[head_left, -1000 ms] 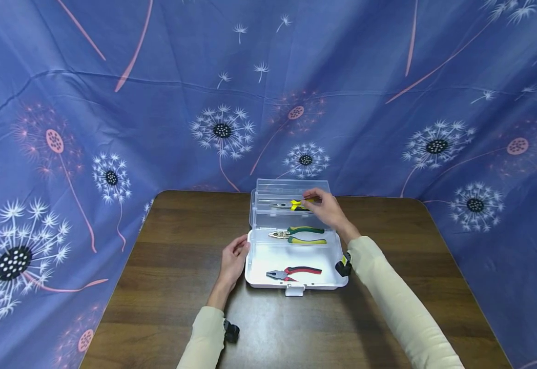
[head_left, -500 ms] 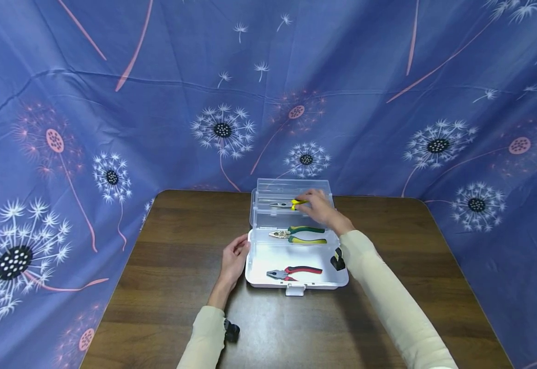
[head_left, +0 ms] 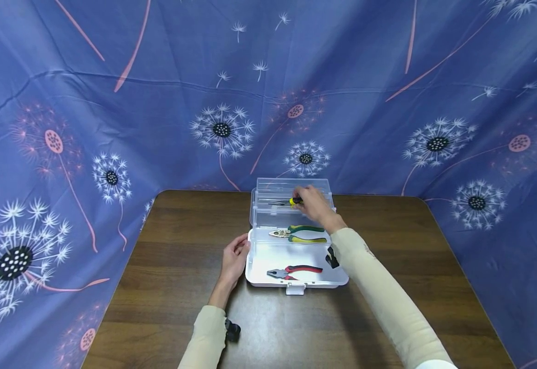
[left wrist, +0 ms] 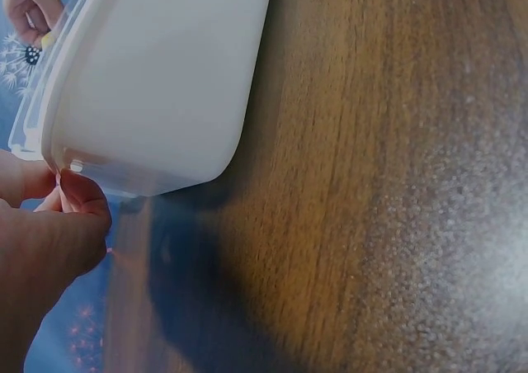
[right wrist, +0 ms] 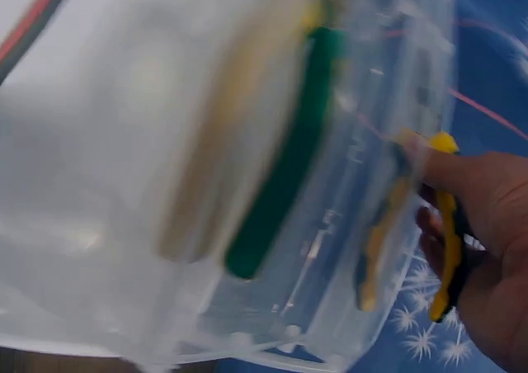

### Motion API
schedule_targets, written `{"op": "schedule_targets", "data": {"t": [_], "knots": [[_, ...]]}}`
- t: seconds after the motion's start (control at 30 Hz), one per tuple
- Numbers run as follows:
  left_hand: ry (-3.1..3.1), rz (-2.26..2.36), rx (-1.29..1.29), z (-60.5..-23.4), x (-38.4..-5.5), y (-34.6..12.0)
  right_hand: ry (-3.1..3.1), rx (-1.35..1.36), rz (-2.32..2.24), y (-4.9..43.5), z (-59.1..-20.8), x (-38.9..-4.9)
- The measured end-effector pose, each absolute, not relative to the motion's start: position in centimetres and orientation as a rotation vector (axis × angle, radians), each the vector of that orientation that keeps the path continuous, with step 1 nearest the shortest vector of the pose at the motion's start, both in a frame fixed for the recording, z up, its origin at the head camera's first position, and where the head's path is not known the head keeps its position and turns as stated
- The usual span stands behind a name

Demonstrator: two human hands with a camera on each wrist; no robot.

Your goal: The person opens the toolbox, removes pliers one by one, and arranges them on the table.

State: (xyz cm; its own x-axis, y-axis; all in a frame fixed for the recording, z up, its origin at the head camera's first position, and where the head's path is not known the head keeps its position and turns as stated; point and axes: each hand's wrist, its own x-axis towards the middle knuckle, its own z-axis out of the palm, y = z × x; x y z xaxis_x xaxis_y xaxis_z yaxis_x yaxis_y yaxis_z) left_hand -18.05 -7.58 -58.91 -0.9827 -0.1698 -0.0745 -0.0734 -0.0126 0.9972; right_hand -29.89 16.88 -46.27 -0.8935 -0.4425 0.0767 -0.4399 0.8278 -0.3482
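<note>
My right hand [head_left: 314,204] grips the handles of needle-nose pliers [head_left: 293,201] with yellow and black grips, above the raised clear lid section [head_left: 291,185] of a white plastic box. Their thin jaws point left. In the right wrist view, a yellow-black handle [right wrist: 450,257] shows in the curled fingers, and a similar yellow shape appears by the clear plastic, perhaps a reflection. My left hand [head_left: 233,261] pinches the left rim of the box [left wrist: 157,84] between thumb and fingers. Inside lie green-yellow combination pliers [head_left: 306,229] at the back and red-black pliers [head_left: 303,268] near the front.
A white latch [head_left: 295,289] sticks out from the box's front. The box stands on a brown wooden table [head_left: 181,246], towards its back edge. Behind hangs a blue cloth [head_left: 158,128] with dandelion prints.
My right hand has moved left along the needle-nose pliers and turned them from lying flat to nearly edge-on. The left hand and the other pliers have stayed put.
</note>
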Motion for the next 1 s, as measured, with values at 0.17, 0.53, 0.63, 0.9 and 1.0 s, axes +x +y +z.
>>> {"op": "schedule_targets", "data": {"t": [0.17,0.53,0.63,0.9,1.0], "knots": [[-2.144,-2.184,0.279,-58.7,-18.0,-7.4,3.107,-0.857,-0.613,17.0,-47.5,-29.5],[-2.109,-2.201,0.254,-58.6,-17.8,-7.4,3.078,-0.773,-0.886,18.5,-47.3,-28.6],[-2.112,-2.204,0.265,-58.6,-17.8,-7.5,3.098,-0.737,-0.932,19.0,-46.9,-28.3],[-2.107,-2.201,0.267,-58.7,-17.8,-7.6,3.166,-0.769,-1.131,20.8,-46.2,-28.1],[-2.1,-2.202,0.259,-58.5,-17.7,-7.5,3.162,-0.706,-1.232,21.5,-45.8,-27.8]]}}
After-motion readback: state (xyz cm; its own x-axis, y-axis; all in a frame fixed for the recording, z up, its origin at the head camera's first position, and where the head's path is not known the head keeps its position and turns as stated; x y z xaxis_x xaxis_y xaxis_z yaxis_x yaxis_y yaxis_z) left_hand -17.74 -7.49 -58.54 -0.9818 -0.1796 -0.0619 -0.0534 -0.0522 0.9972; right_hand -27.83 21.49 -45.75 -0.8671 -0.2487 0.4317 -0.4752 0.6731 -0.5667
